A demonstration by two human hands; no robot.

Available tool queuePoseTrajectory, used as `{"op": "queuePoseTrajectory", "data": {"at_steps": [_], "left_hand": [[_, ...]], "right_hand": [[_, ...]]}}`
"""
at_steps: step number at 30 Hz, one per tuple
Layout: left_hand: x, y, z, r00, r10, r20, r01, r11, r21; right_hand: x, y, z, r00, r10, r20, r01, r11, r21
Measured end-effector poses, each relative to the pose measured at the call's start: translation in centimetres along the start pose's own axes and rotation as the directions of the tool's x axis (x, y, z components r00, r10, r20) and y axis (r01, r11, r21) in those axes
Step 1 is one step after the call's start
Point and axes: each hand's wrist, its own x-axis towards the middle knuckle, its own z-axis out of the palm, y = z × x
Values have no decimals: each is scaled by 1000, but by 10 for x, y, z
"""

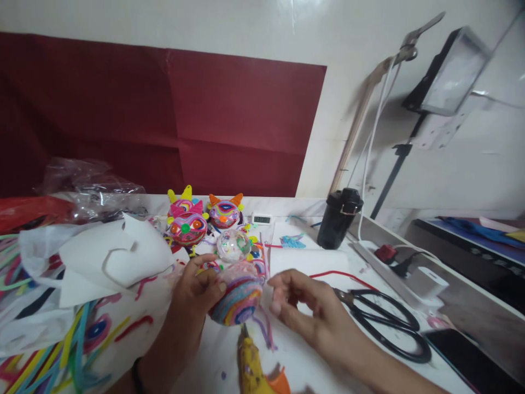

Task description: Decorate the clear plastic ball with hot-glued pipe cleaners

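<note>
In my left hand [194, 295] is a round ball [238, 298] wrapped in bands of coloured pipe cleaners, with a purple centre low on its front. The fingers and thumb grip its left side and top. Purple strands [266, 328] dangle below the ball at its right. My right hand [305, 306] hovers just right of the ball, apart from it, fingers loosely curled and nothing visible in them. Its fingertips are slightly blurred. A yellow glue gun [251, 364] with an orange trigger lies under the ball, its nozzle pointing up toward it.
Decorated animal-face balls [187, 227] and a clear ball [233, 244] sit behind. Pipe cleaners [53, 355] and white paper [118, 251] cover the left. Black-handled scissors [385, 317], a phone [471, 358], a power strip [404, 276] and a black bottle [339, 219] stand or lie right.
</note>
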Motion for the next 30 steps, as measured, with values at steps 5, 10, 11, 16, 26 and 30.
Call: {"op": "queuePoseTrajectory", "data": {"at_steps": [5,10,11,16,26,30], "left_hand": [[-5,-1,1,999,-15,48,15,1000,-5],[-4,0,3,1000,-20,21,19,1000,23],[-4,0,4,1000,-21,13,20,999,29],[-7,-1,8,999,-22,-28,22,999,27],[-8,0,8,999,-37,-11,38,998,42],[-8,-2,8,1000,-22,-15,23,999,37]], "right_hand": [[19,3,6,999,16,-39,-17,1000,-6],[20,8,6,997,-44,-58,35,989,-147],[20,8,6,997,-52,-52,42,983,-177],[22,13,3,999,-37,-14,33,978,-207],[32,20,5,998,56,22,-60,978,198],[33,25,5,997,69,18,-71,979,193]]}}
